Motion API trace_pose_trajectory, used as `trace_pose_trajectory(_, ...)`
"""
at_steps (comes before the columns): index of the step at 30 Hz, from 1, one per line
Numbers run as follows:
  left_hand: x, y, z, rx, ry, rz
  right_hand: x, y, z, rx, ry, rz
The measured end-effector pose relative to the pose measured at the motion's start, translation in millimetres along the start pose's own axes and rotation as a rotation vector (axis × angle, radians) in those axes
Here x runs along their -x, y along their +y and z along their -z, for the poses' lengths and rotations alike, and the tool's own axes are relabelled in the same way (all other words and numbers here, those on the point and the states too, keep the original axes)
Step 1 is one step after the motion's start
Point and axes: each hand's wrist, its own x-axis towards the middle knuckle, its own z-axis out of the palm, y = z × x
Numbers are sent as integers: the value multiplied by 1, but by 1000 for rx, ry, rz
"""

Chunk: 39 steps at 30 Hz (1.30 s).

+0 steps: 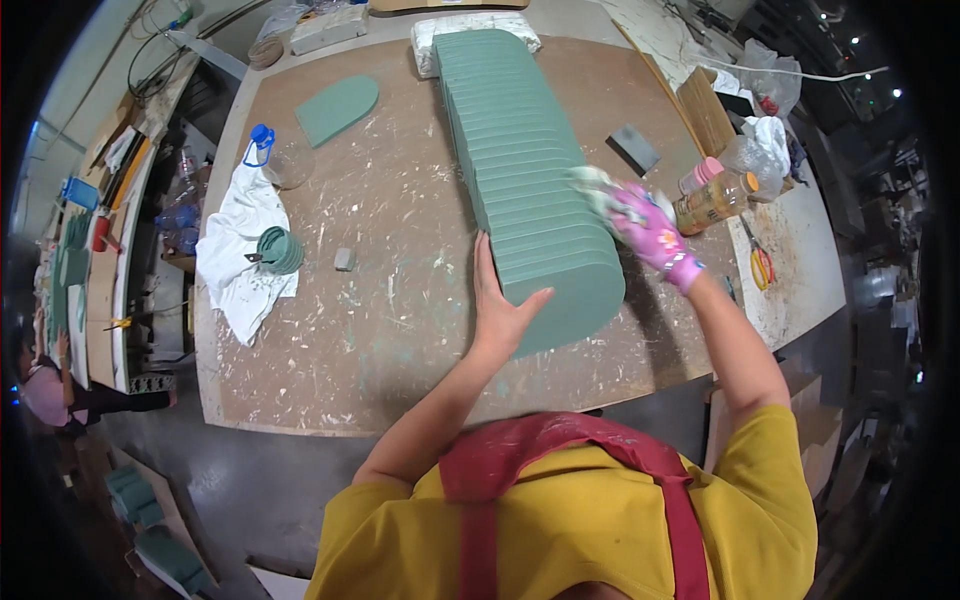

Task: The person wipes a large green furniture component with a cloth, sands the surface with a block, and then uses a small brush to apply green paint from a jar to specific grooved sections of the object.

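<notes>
A long row of green arch-shaped boards point(530, 150), standing face to face, runs away from me down the middle of the worktable. My bare left hand point(497, 310) grips its near left corner, fingers along the side and thumb over the front face. In a pink flowered glove, my right hand point(645, 228) presses a whitish cloth point(590, 182) to the rounded right side of the row. Its fingers are closed on the cloth and partly hidden by it. One loose green board point(338, 108) of the same shape lies flat at the far left.
On the left are a white cloth point(240, 250), a green-stained cup point(280, 250), a clear blue-capped bottle point(285, 165) and a small grey block point(345, 259). A dark block point(633, 150), an amber bottle point(715, 203) and scissors point(761, 262) lie right. Another person point(55, 385) stands far left.
</notes>
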Motion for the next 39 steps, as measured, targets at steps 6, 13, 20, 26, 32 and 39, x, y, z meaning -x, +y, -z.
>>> trace_pose_trajectory(6,3,5,1,-144,11,-60,-54,-78,18,36,169,229)
trace_pose_trajectory(13,1,-3,1,-98,31,-109,-62,-59,-5,-91,-4,131)
trace_pose_trajectory(20,3,4,0,-145,30,-78,-102,-79,11,-110,113,202)
trace_pose_trajectory(26,3,8,6,-103,-10,-2,-107,-64,-17,-54,79,315)
trace_pose_trajectory(32,-49,8,47,-89,-92,28,-101,29,45,-90,261,-126)
trace_pose_trajectory(39,-132,10,25,185,-240,213,-180,-78,-81,150,110,701)
